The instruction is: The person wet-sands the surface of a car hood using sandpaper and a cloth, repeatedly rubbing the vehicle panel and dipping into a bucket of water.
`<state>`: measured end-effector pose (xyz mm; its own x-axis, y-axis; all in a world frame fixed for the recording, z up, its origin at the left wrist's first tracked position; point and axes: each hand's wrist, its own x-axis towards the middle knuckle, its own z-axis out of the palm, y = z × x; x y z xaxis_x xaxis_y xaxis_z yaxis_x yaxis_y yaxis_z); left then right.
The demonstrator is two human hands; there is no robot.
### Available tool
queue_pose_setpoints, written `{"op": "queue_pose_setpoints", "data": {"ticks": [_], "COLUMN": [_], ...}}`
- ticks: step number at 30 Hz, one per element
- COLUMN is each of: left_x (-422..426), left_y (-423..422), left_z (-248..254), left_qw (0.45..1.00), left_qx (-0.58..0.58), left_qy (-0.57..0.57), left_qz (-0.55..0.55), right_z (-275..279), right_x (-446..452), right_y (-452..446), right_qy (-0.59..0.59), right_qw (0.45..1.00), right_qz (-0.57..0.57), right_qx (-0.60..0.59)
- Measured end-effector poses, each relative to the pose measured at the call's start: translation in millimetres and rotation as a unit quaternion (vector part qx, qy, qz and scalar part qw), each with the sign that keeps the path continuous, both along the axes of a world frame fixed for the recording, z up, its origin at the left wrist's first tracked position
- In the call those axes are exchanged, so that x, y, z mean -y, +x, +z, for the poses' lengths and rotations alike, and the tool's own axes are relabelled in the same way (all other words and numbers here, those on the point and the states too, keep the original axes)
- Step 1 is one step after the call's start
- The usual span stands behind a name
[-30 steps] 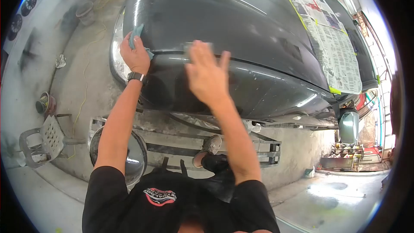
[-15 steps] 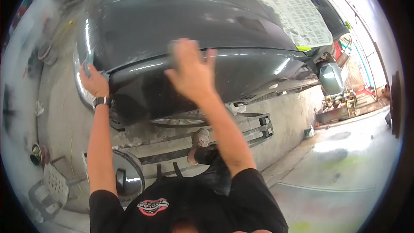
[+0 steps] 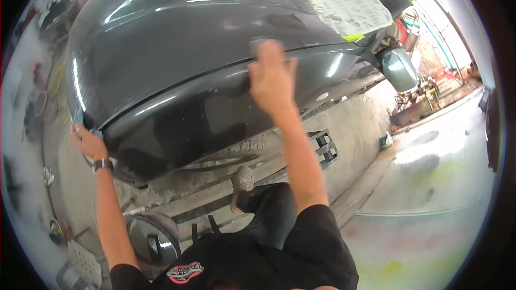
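Note:
A dark grey car hood (image 3: pixel 188 43) spreads across the view, with the fender (image 3: pixel 193 113) curving down below its seam. Low on the left, my left hand (image 3: pixel 90 142) is closed on a bluish cloth (image 3: pixel 79 115) at the car's front corner. My right hand (image 3: pixel 272 78) lies over the seam between hood and fender, fingers pointing away. Under its fingertips shows the edge of a small greyish pad (image 3: pixel 257 47), pressed against the paint; its exact kind is blurred.
Newspaper (image 3: pixel 333 5) held by yellow-green tape covers the windshield. A side mirror (image 3: pixel 399 70) juts out at right. Below the fender are a wheel (image 3: pixel 226 156) and a dark metal frame (image 3: pixel 322 147). A round black-lidded container (image 3: pixel 153 241) and a plastic chair (image 3: pixel 86 260) stand lower left.
My right hand has slid along the seam toward the windshield with the pad. The camera view has shifted, and my left hand with the cloth now appears lower and farther left.

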<state>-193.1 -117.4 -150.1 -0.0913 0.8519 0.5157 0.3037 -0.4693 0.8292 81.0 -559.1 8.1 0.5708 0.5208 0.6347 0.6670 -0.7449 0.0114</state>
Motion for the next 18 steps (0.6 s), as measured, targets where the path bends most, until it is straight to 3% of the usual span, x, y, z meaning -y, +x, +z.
{"op": "queue_pose_setpoints", "data": {"ticks": [4,8,13,18], "left_x": [14,-11,-14,-11], "left_y": [-1,-9,-12,-10], "left_z": [19,0,-3,-1], "left_qw": [0.999,1.0,1.0,0.999], "left_qx": [0.025,0.001,0.012,0.03], "left_qy": [-0.029,-0.01,-0.008,-0.007], "left_qz": [-0.018,-0.028,-0.025,-0.033], "right_z": [36,7,56,67], "right_x": [107,80,129,143], "right_y": [134,124,175,210], "right_qy": [0.131,0.048,0.086,0.061], "right_qw": [0.965,0.985,0.952,0.925], "right_qz": [-0.207,-0.164,-0.262,-0.337], "right_qx": [-0.09,0.028,-0.133,-0.162]}}
